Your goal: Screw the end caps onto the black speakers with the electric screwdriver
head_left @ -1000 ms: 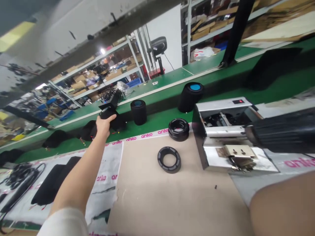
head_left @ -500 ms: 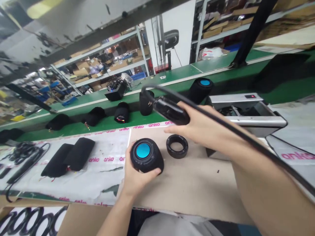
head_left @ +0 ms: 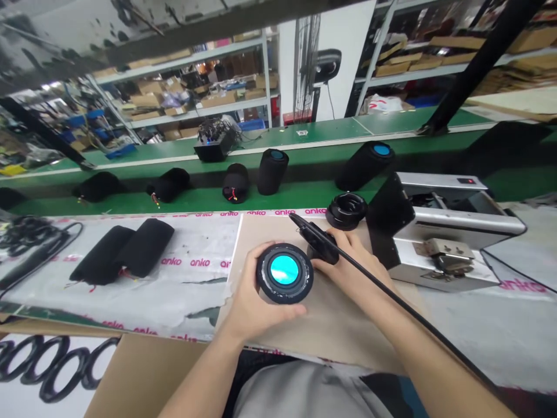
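A black cylindrical speaker (head_left: 285, 273) with a shiny blue disc on its end is gripped by my left hand (head_left: 252, 302), fingers and thumb curved around its side. Whitish marks show along the rim around the disc. My right hand (head_left: 352, 261) is closed around a black corded hand tool (head_left: 315, 238), just right of the speaker. The tool's working end is hidden, and its kind is unclear. Its cord runs back over my right forearm. Beyond my right hand, black rings (head_left: 347, 210) lie on the cardboard sheet (head_left: 256, 229).
Two black fabric-covered cylinders (head_left: 145, 247) lie at left on the printed covering. More cylinders (head_left: 273, 171) line the green bench behind. A silver machine (head_left: 452, 232) stands at right. Several black rings (head_left: 65, 371) lie in a box at lower left.
My right hand and the tool have come down toward the speaker. The speaker's blue end faces me more directly. The ring beside it is no longer visible; the rings behind are uncovered.
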A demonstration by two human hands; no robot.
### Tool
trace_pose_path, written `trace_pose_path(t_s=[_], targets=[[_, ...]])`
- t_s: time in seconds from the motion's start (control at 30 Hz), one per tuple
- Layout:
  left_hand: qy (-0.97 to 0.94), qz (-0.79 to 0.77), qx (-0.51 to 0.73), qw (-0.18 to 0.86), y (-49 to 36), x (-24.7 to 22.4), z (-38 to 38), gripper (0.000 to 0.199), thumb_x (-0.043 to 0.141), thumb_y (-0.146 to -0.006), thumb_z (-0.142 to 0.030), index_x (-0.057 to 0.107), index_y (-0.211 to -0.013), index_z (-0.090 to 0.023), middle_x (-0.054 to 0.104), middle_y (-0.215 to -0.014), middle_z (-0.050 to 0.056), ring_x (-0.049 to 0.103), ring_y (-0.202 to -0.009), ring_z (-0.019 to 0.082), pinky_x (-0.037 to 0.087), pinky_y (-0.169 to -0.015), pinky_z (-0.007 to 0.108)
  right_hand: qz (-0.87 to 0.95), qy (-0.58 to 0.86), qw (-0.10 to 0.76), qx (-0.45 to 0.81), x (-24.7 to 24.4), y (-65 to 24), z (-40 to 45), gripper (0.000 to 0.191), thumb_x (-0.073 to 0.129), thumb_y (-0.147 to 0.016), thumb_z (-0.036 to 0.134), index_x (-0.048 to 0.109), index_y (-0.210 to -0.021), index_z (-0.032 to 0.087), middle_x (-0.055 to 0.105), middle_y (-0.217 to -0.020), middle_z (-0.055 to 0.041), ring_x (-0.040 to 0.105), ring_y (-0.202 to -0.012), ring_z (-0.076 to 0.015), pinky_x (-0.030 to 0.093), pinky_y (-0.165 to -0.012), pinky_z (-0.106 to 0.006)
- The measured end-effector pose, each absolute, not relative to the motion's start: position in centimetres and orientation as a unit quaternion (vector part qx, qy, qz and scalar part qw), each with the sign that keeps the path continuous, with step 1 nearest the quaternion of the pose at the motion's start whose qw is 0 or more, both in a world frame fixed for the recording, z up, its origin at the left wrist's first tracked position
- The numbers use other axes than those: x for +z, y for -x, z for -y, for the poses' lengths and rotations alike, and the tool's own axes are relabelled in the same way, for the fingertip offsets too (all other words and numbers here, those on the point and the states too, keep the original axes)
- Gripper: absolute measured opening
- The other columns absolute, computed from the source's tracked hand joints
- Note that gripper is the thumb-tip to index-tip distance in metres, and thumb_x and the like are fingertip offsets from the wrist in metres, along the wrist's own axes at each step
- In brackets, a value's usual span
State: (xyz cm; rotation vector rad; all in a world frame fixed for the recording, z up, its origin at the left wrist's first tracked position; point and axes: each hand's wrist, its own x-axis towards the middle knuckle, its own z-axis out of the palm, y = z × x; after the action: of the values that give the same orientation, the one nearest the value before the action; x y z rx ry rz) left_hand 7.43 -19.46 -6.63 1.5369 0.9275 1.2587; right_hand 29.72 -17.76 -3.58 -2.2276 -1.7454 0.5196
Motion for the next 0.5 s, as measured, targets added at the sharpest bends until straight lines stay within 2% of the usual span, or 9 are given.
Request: trace_pose_path(t_s=[0.1, 0.17, 0.27, 0.33, 0.4, 0.5], targets=[[-0.622, -0.394, 0.513, 0.443, -7.8, -6.7, 19.3, 0.105, 0.105, -0.06, -0.063, 0.053, -0.144, -0.028, 0.07, -0.143, 0.014, 0.071, -0.134, 0.039, 0.06, -0.112, 0.053, 0.591, 0.767, 0.171, 0.183, -2.6, -29.8, 17.6, 0.056, 0.072, -0.094, 0.046, 0.062, -0.145, 0.026, 0.059, -0.155, -0.0139, 0.073, -0.12, -0.043, 0.059, -0.093, -0.051], [-0.616, -0.393, 0.532, 0.427, -8.2, -6.9, 19.4, 0.105, 0.105, -0.059, -0.066, 0.053, -0.142, -0.029, 0.071, -0.14, 0.013, 0.073, -0.13, 0.039, 0.061, -0.109, 0.052, 0.59, 0.756, 0.209, 0.191, -1.0, -30.1, 18.0, 0.058, 0.074, -0.092, 0.054, 0.063, -0.144, 0.029, 0.066, -0.148, -0.0104, 0.074, -0.117, -0.0362, 0.061, -0.094, -0.046], [-0.615, -0.385, 0.553, 0.411, -9.2, -7.1, 19.6, 0.105, 0.104, -0.06, -0.067, 0.051, -0.142, -0.03, 0.072, -0.139, 0.012, 0.075, -0.128, 0.038, 0.062, -0.108, 0.051, 0.577, 0.725, 0.294, 0.235, 1.9, -30.8, 19.5, 0.066, 0.082, -0.081, 0.069, 0.068, -0.133, 0.03, 0.078, -0.109, -0.005, 0.076, -0.091, -0.0269, 0.063, -0.076, -0.036], [-0.615, -0.383, 0.553, 0.411, -9.8, -7.2, 19.8, 0.107, 0.103, -0.06, -0.068, 0.049, -0.144, -0.029, 0.072, -0.14, 0.012, 0.075, -0.128, 0.038, 0.063, -0.108, 0.052, 0.57, 0.696, 0.346, 0.268, 3.5, -31.3, 20.6, 0.069, 0.088, -0.071, 0.068, 0.072, -0.125, 0.029, 0.074, -0.084, -0.0024, 0.072, -0.074, -0.0237, 0.058, -0.061, -0.031], [-0.615, -0.378, 0.552, 0.418, -10.2, -7.2, 20.0, 0.106, 0.103, -0.062, -0.067, 0.048, -0.145, -0.029, 0.07, -0.142, 0.013, 0.074, -0.13, 0.038, 0.062, -0.11, 0.052, 0.58, 0.663, 0.368, 0.296, 4.4, -31.9, 21.5, 0.072, 0.091, -0.069, 0.065, 0.074, -0.129, 0.03, 0.071, -0.078, -0.0013, 0.068, -0.067, -0.0213, 0.054, -0.053, -0.028], [-0.617, -0.363, 0.54, 0.444, -10.5, -7.1, 20.1, 0.103, 0.103, -0.065, -0.064, 0.049, -0.145, -0.029, 0.069, -0.144, 0.013, 0.074, -0.131, 0.037, 0.062, -0.111, 0.052, 0.606, 0.617, 0.354, 0.357, 4.9, -32.8, 21.9, 0.077, 0.093, -0.068, 0.059, 0.073, -0.136, 0.029, 0.074, -0.084, -0.0018, 0.066, -0.064, -0.0185, 0.049, -0.046, -0.025]])
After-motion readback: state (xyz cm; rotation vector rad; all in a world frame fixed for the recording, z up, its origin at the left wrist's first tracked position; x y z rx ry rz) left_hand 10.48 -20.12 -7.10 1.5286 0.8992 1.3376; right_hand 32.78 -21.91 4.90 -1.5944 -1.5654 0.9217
